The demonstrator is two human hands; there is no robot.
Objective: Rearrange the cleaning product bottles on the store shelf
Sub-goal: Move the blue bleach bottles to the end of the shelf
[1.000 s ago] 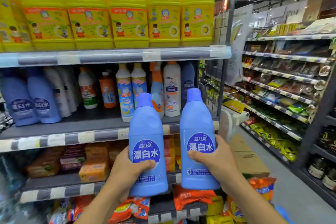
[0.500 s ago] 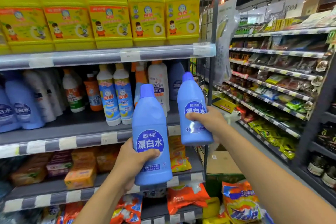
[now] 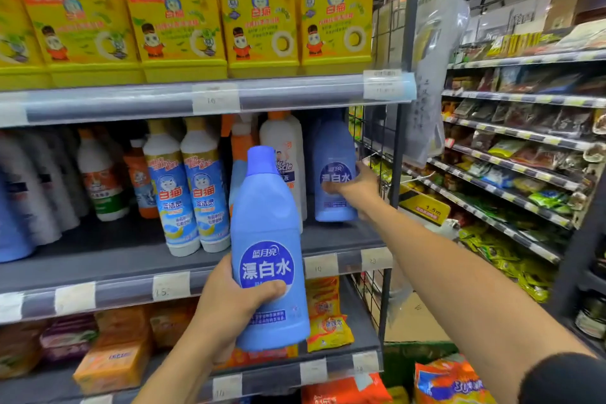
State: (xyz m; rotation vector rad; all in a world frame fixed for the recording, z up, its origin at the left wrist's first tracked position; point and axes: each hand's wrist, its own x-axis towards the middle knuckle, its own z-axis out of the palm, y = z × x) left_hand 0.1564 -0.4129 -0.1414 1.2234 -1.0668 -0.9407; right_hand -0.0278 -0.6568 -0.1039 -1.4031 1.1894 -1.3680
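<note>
My left hand (image 3: 229, 302) grips a tall blue bleach bottle (image 3: 267, 239) upright in front of the middle shelf (image 3: 137, 259). My right hand (image 3: 355, 188) is stretched out and holds a second blue bleach bottle (image 3: 333, 154), which stands at the right end of that shelf beside the wire side panel. A white bottle (image 3: 285, 144) stands just left of it. Two white-and-blue cleaner bottles (image 3: 188, 187) stand further left.
Yellow detergent jugs (image 3: 259, 16) fill the top shelf. More blue and white bottles (image 3: 36, 193) stand at the far left of the middle shelf. Soap packs (image 3: 111, 364) lie on the lower shelf. Another aisle of snack shelves (image 3: 524, 141) runs along the right.
My right hand has carried its blue bottle up and forward onto the right end of the middle shelf. The left hand's bottle stayed in front of the shelf. The view moved closer.
</note>
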